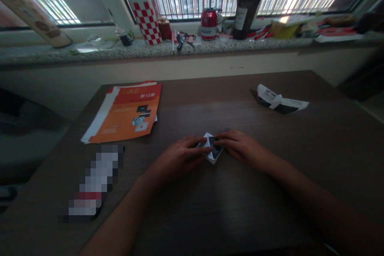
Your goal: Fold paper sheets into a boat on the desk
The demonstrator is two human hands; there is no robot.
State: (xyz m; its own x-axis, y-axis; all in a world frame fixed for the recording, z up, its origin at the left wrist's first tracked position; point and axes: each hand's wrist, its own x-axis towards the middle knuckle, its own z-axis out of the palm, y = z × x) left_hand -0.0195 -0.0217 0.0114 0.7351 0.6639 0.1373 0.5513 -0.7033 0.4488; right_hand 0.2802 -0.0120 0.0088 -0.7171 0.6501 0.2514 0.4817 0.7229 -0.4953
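Observation:
A small folded piece of paper (pixel 212 149), white with dark print, lies on the dark wooden table (pixel 228 208) near its middle. My left hand (pixel 180 159) presses on its left side with the fingertips. From the right, my right hand (pixel 241 147) holds its other side, fingers on top of the fold. Both hands cover part of the paper. A finished folded paper boat (pixel 279 101) of the same printed paper sits at the far right of the table.
A stack of orange and white booklets (pixel 126 113) lies at the far left. A pixelated flat object (pixel 95 184) lies at the near left. The stone windowsill (pixel 144 50) behind holds a red can (pixel 209 24), a checkered bottle (pixel 144 8), a dark bottle (pixel 246 12) and clutter.

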